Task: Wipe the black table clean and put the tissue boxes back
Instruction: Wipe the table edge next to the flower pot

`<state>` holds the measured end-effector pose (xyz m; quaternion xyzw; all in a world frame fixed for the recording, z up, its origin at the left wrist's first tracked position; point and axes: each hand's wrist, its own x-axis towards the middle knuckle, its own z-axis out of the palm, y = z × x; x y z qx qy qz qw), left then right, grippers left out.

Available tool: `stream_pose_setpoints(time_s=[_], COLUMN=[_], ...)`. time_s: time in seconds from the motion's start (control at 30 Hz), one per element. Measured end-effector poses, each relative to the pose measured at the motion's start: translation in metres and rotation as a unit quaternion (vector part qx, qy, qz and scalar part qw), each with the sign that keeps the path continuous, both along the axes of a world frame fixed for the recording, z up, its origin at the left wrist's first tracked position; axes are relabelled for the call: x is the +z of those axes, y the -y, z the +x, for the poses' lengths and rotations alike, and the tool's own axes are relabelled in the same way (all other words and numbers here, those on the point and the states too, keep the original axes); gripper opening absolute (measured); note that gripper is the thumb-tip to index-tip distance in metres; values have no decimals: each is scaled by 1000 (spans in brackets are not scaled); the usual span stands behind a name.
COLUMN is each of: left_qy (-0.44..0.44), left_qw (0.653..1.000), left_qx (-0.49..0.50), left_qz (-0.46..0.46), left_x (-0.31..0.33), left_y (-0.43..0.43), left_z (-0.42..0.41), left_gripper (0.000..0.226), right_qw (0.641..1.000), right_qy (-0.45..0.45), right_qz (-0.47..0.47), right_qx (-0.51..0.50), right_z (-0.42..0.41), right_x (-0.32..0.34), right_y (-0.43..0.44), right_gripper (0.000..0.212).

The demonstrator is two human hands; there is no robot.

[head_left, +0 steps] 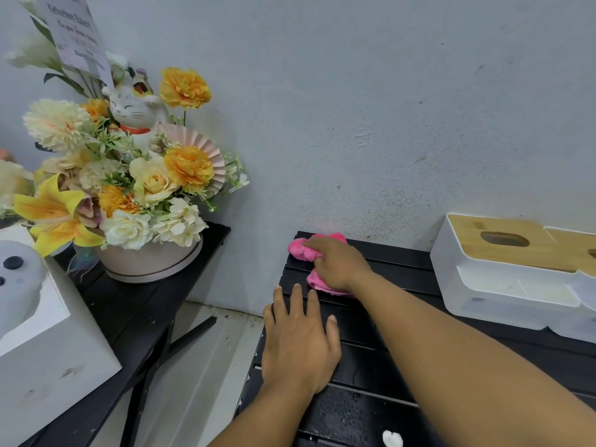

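A black slatted table (364, 369) fills the lower right, its near slats speckled with water drops. My right hand (337, 262) grips a bunched pink cloth (303, 250) at the table's far left corner, by the wall. Flat on the slats near the left edge, with fingers spread, rests my left hand (300, 343). Two white tissue boxes with bamboo lids stand at the right of the table against the wall: one (503, 272) in full view, the other (580, 285) cut off by the frame.
A second black table (135, 311) at the left carries a flower arrangement with a lucky-cat figure (129, 175) and a white box (42, 337). A gap of floor (209, 359) separates the two tables. A small white scrap (392, 439) lies at the near edge.
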<state>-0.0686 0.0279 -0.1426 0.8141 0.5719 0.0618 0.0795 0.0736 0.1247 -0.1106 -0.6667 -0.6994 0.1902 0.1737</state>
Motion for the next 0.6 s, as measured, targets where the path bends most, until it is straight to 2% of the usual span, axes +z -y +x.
stream_pose_setpoints(time_s=[0.07,0.17,0.27,0.37,0.47,0.53,0.6], left_qy=[5,13,23,24,34,18,18], left_qw=[1000,1000,1000,1000,999,1000,1000], left_qx=[0,2,5,6,13,6,11], left_qz=[1,3,14,11,20,10,13], left_x=[1,-1,-3,-7,-8,-10,-9], left_y=[1,1,1,0,-1,-2,-2], left_z=[1,0,-1,1,2,3,2], left_gripper=[65,64,65,64,65,67,67], right_qw=[999,993,969,944,951,964,976], right_qy=[9,18,84,50,68,71,74], right_qz=[5,15,61,57,54,42,37], right_qx=[-38,-117,-225,-320,-297,-251,-203], right_z=[12,31,44,47,45,36,19], right_x=[-1,-6,-15,-26,-27,-19,-11], right_y=[9,21,30,26,17,14,8], right_gripper=[39,29,15,22,28,16,16])
